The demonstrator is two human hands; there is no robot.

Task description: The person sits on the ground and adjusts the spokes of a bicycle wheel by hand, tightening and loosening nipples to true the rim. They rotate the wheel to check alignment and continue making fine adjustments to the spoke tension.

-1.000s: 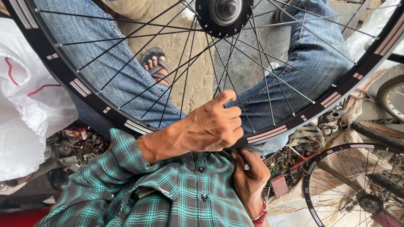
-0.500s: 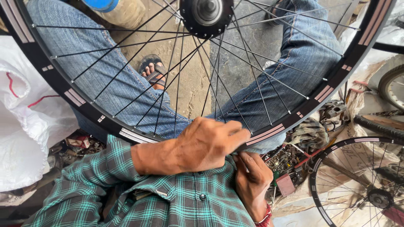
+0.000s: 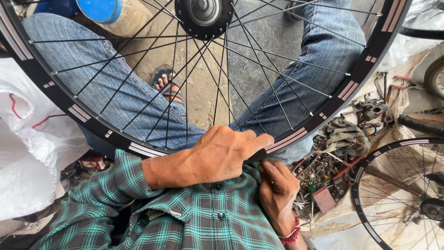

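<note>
Basically a black spoked bicycle wheel (image 3: 97, 132) held upright between denim knees, top cut off by the frame. Left hand (image 3: 222, 155) wrapped tight over the bottom of the rim, covering it there. Right hand (image 3: 277, 190) tucked just under, fingers curled; can't tell what's pinched. Second wheel (image 3: 370, 157) at right, half cropped, beside murky scrap parts (image 3: 344, 139).

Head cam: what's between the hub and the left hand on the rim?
Only thin black spokes run from the hub down to the left hand gripping the rim; jeans and floor show through.

White sack (image 3: 27, 153) at left
</note>
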